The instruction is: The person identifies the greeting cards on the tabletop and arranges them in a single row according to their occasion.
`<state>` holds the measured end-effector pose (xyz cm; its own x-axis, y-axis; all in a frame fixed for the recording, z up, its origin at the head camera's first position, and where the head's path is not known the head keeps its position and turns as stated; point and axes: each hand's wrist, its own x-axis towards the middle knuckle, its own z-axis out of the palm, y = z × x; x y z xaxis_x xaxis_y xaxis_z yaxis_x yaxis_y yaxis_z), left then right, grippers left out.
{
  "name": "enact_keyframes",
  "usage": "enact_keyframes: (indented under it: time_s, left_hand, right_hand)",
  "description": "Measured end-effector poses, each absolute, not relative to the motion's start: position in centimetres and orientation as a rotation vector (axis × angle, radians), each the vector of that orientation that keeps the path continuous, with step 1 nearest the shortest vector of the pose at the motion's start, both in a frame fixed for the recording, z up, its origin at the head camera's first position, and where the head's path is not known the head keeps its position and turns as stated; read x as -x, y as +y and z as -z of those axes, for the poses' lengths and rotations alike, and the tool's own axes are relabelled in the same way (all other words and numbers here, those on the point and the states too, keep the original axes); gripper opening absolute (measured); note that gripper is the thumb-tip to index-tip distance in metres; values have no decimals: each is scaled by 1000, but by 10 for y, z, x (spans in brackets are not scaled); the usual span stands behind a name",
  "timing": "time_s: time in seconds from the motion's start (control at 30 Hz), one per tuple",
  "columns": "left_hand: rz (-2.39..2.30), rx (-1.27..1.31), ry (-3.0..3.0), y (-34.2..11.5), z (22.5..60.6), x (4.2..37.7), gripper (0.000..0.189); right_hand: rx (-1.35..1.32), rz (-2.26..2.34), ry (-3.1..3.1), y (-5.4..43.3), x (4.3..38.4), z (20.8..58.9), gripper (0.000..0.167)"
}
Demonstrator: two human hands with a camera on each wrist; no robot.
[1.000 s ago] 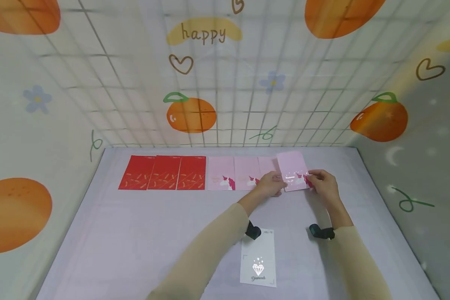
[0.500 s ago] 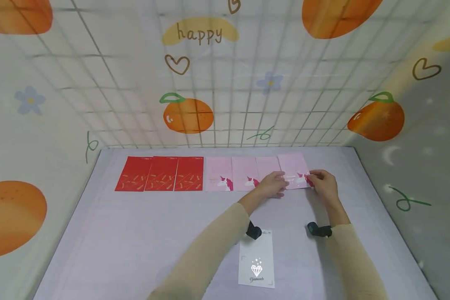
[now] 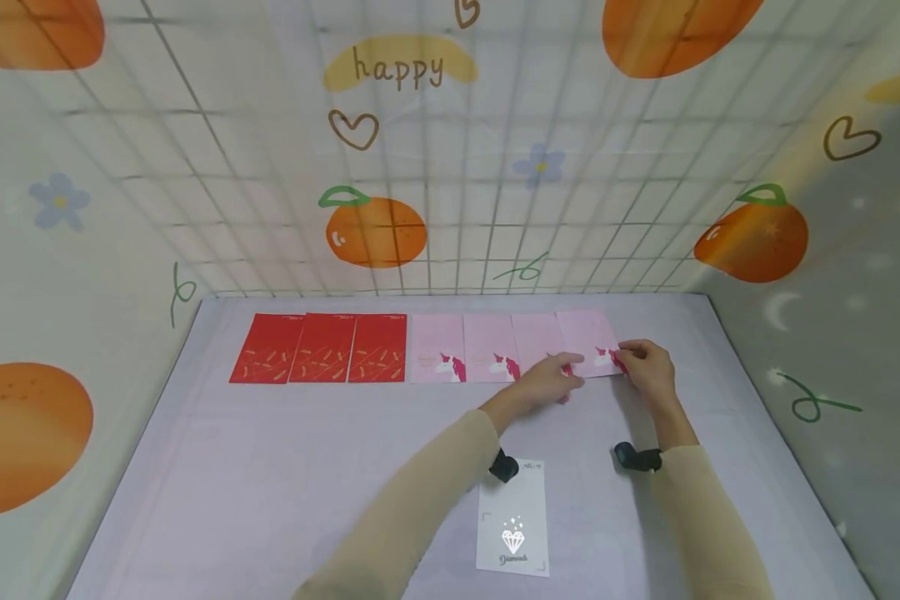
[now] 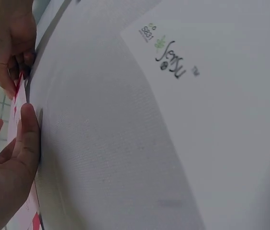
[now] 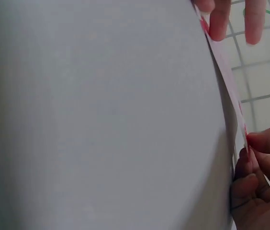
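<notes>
A pink unicorn card (image 3: 585, 333) lies at the right end of a row of matching pink cards (image 3: 438, 337). My right hand (image 3: 648, 371) pinches its lower right corner between thumb and fingers; the right wrist view shows that edge of the card (image 5: 230, 84) lifted slightly from the table. At the lower left corner, my left hand (image 3: 543, 383) stretches its fingers out, fingertips right at the edge. This hand (image 4: 15, 167) overlaps the neighbouring card and hides part of its unicorn print.
Three red cards (image 3: 378, 350) continue the row on the left. A white card with a diamond print (image 3: 512, 533) lies on the white table (image 3: 270, 500) near the front, beneath the left wrist. A patterned cloth over a wire grid (image 3: 450, 200) rises behind the row.
The last pink card has come down from a raised, tilted position into line with the others. My left fingers have loosened from it and straightened; my right hand keeps its pinch.
</notes>
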<state>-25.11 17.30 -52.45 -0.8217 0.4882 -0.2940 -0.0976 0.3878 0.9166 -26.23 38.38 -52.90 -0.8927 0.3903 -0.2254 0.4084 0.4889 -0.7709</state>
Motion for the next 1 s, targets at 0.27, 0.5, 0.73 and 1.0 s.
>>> enact_keyframes:
  time_s: [0.27,0.5,0.73,1.0]
  left_hand:
    - [-1397,-458,2154,172,523,248,49]
    - [-1383,-493,2172,172,522,249,48]
    - [-1326,-535,2227,173,521,249,48]
    - [-1237,-569,2292,176,521,249,47]
  right_hand:
    - [-722,1358,2724,382,262,528,34]
    - [-724,1359,2723,380,261,529,34]
    - [-726,1340,2757,381,260,532,34]
    - [-716,1339,2768,382,258,531,35]
